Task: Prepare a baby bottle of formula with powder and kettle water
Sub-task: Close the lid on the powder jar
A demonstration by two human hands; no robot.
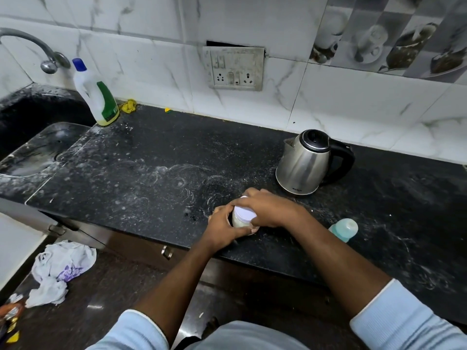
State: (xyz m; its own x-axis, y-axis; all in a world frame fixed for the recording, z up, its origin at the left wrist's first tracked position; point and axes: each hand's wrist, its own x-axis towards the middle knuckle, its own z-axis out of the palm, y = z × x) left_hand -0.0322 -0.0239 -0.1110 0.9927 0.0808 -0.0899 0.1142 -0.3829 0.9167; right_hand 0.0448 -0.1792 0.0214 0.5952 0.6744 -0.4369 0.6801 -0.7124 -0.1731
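left hand: wraps the body of the powder jar from the left, fingers curled tight on it, clamped.
right hand: lies over the jar's white lid, fingers closed down around the lid edge, clamped on the lid.
powder jar: small, clear, pale powder visible inside, stands upright on the counter near its front edge, between both hands; lid on.
kettle: steel body, black handle facing right, black lid shut, upright on the counter behind and right of the hands, apart from them.
baby bottle: pale teal, looks to lie on its side on the counter just right of the right forearm; whether it touches the arm, cannot tell.
counter: black stone, dusted with white smears and ring marks.
sink: far left, dark, tap above it.
cleaner bottle: white, blue cap, green label, tilted beside the sink by the wall.
socket panel: on the tiled wall, behind the counter.
crumpled bag: white, on the floor, lower left.
sleeves: light blue, pushed up both forearms.
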